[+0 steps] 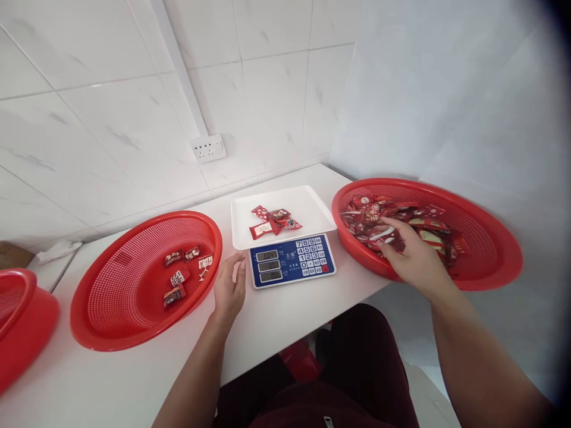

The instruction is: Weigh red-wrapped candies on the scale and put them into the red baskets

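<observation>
A blue digital scale [292, 260] with a white weighing tray [312, 208] stands on the white table; several red wrapped candies [274, 221] lie on the tray. My left hand [229, 288] rests flat on the table just left of the scale, fingers stretched out, holding nothing. My right hand [413, 255] reaches into the red basket [491, 267] on the right, its fingers lying among a heap of red candy packets [401, 217]; whether it grips one I cannot make out. A second red basket [111, 315] on the left holds several candies [185, 273].
Another red basket [22, 315] shows at the far left edge. A wall socket [208, 148] sits on the tiled wall behind. The right basket overhangs the table's end. My dark-clothed lap [339, 368] is below the table's front edge.
</observation>
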`<state>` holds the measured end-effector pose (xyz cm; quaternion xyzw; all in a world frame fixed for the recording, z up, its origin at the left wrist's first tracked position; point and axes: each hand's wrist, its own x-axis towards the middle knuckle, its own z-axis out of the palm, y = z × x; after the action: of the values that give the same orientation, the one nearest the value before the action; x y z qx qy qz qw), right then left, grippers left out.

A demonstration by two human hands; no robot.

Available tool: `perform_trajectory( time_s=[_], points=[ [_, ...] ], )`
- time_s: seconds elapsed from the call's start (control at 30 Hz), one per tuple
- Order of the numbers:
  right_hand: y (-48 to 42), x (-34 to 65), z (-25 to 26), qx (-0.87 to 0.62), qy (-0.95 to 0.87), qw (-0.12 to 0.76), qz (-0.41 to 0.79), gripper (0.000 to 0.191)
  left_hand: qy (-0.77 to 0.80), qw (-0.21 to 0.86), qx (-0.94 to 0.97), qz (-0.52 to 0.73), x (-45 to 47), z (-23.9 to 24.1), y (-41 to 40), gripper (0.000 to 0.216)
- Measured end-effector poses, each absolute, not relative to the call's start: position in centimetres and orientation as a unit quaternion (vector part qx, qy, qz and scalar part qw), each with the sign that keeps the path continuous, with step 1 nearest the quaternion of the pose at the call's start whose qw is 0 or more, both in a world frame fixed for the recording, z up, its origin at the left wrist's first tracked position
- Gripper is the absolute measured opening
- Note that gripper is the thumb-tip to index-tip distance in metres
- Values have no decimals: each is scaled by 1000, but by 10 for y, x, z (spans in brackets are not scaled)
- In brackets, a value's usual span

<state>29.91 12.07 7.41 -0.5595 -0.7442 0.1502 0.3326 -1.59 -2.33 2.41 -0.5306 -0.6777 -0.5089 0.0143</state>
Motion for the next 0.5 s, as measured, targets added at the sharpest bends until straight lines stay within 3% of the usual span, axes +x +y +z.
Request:
perform_trajectory(
  time_s=[0.17, 0.5],
  points=[
    [122, 296, 77, -632, -676, 339, 169, 49, -680, -16, -496, -540, -19, 13, -25, 23],
    [124, 298, 77, -682, -619, 359, 148, 32, -683, -61, -487, -541, -16, 18, -27, 24]
  ],
)
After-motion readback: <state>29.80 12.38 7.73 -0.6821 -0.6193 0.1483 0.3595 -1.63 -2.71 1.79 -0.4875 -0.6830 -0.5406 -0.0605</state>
